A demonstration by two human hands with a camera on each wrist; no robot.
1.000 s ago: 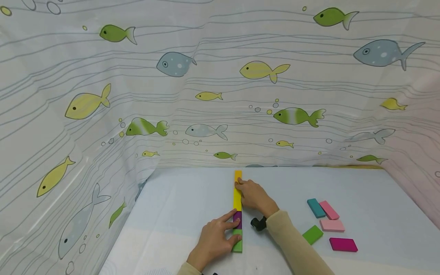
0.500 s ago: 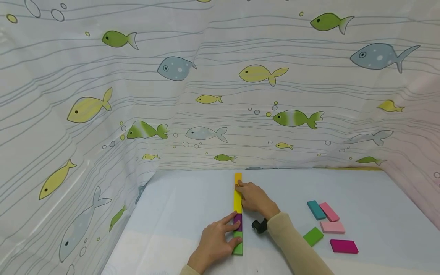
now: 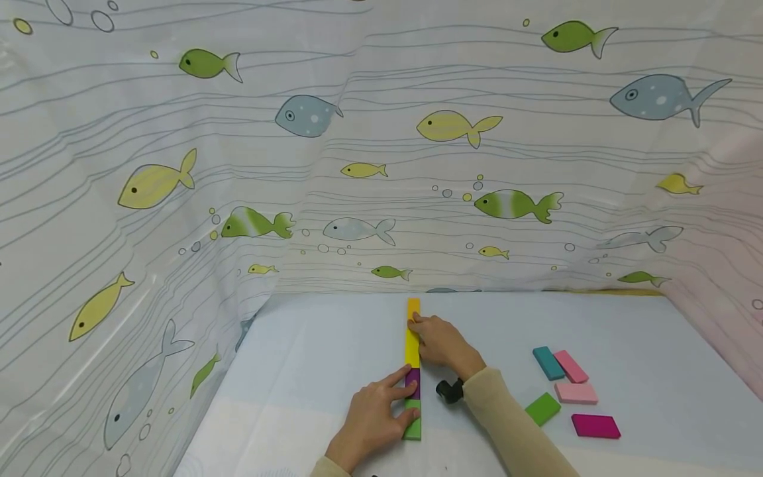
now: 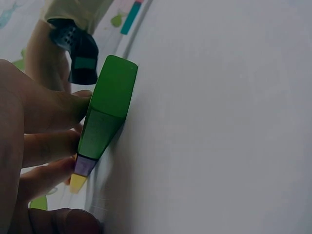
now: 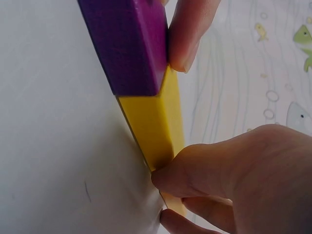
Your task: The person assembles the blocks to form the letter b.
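Blocks standing on edge form a straight row on the table in the head view: a green block (image 3: 412, 432), a purple block (image 3: 412, 375), a yellow block (image 3: 412, 358), and an orange-yellow block (image 3: 414, 305) at the far end. My left hand (image 3: 371, 417) reaches from the left, its thumb resting on the green block and fingers touching the purple one. Farther along, my right hand (image 3: 442, 341) pinches the yellow block near its far joint. In the right wrist view its thumb (image 5: 195, 165) presses the yellow block's near side. The far-side fingertips are partly hidden.
To the right lie a teal block (image 3: 548, 362), a pink block (image 3: 570, 366), a pale pink block (image 3: 575, 392), a magenta block (image 3: 595, 425) and another green block (image 3: 543, 409), partly behind the right sleeve. A fish-patterned curtain (image 3: 417, 199) surrounds the table.
Both hands and the row of blocks stay in place. Only the head view shifts slightly up and down.
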